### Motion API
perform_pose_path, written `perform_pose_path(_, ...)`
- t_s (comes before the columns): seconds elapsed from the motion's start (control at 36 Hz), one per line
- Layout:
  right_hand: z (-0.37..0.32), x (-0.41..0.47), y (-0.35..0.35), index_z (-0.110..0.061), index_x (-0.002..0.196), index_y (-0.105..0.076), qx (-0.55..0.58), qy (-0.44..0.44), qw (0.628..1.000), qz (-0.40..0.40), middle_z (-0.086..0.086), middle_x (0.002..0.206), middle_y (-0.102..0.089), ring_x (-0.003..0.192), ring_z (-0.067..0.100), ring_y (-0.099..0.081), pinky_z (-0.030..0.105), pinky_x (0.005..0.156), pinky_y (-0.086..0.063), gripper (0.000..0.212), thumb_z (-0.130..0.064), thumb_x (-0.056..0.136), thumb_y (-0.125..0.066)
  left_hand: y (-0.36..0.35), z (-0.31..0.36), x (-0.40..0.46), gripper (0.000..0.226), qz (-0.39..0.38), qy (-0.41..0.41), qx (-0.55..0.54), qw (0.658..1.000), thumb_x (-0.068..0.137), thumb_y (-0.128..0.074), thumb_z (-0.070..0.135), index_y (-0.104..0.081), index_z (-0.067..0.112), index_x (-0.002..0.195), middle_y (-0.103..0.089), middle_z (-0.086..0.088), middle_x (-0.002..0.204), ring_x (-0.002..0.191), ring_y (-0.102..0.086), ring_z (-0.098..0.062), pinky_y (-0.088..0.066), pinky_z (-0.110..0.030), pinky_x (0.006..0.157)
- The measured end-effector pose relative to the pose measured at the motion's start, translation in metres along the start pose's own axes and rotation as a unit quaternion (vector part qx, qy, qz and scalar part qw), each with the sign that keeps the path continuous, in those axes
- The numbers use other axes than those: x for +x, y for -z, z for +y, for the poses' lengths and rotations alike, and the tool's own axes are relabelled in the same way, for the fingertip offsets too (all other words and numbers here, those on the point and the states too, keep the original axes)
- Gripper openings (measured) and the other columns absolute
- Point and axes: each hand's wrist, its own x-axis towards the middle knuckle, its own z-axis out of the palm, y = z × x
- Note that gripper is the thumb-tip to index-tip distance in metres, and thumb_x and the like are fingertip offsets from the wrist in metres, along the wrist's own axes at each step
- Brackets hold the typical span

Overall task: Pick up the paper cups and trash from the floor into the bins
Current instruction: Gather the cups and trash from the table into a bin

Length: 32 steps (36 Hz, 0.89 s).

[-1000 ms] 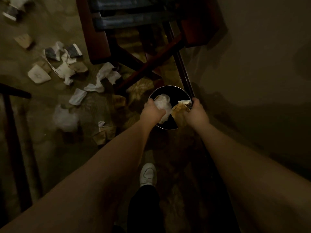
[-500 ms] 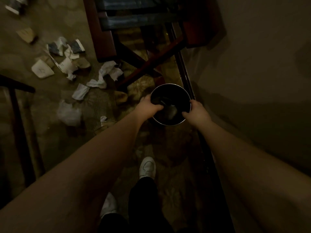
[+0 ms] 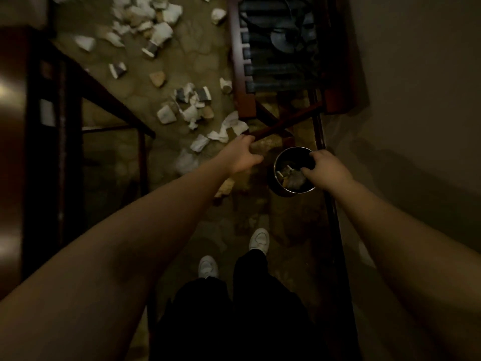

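The person stood over a small round metal bin (image 3: pixel 279 190) on the floor, close to the wall. The right hand (image 3: pixel 325 169) was on the far rim of the bin, with the fingers curled over the edge. I think it held the bin so it would not tip or slide. Inside the bin lay some crumpled paper and cups (image 3: pixel 290 177), dim and grey, so part of the job looked done.

The left hand (image 3: pixel 243 156) reached out away from the bin, toward the mess. Its fingers were bent, but I could not tell if they had hold of anything. It was just above a brownish scrap (image 3: pixel 265 145) near the foot of a dark red wooden chair (image 3: pixel 240 82), and it looked ready to grab more.

Lots of trash was on the patterned floor. White crushed paper cups and torn napkins (image 3: pixel 192 108) lay in a heap by the chair. More cups (image 3: pixel 156 35) were spread farther off, some with dark bands. They looked light, squashed and easy to pinch. A soft white wad (image 3: pixel 186 161) sat near the left arm.
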Motion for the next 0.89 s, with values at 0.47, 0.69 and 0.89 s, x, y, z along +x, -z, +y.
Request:
perform_pose_path(0.47,-0.244,-0.106,0.061,-0.016,0.137,-0.055,-0.212,0.288,0.934,0.012,0.008,0.136,-0.054,0.121,0.028,-0.054,0.041,0.095,-0.049,0.057,-0.053,0.094,-0.049,0.128,-0.083,-0.251,0.068,0.223,0.163,0.085,0.957,0.094,-0.054,0.048,-0.032,0.020,0.153,-0.034,-0.004,0.157,0.142,-0.034,-0.026,-0.030,-0.046,0.115)
perform_pose_path(0.69,-0.373,-0.163,0.000,-0.018,0.132,-0.059,-0.227,0.431,0.873,-0.026,0.007,0.132,-0.057,0.117,0.028,-0.056,0.040,0.092,-0.049,0.052,-0.053,0.094,-0.053,0.119,-0.175,-0.385,0.055,0.327,0.265,-0.097,0.902,0.097,-0.054,0.040,-0.041,0.021,0.147,-0.043,-0.001,0.148,0.135,-0.043,-0.021,-0.035,-0.048,0.114)
perform_pose_path(0.89,-0.464,-0.207,-0.078,-0.021,0.125,-0.062,-0.242,0.505,0.823,-0.098,-0.001,0.122,-0.060,0.105,0.020,-0.060,0.033,0.079,-0.049,0.041,-0.049,0.095,-0.054,0.091,-0.269,-0.464,0.050,0.409,0.324,-0.140,0.842,0.097,-0.055,0.039,-0.047,0.019,0.142,-0.046,-0.003,0.143,0.131,-0.046,-0.023,-0.039,-0.046,0.109)
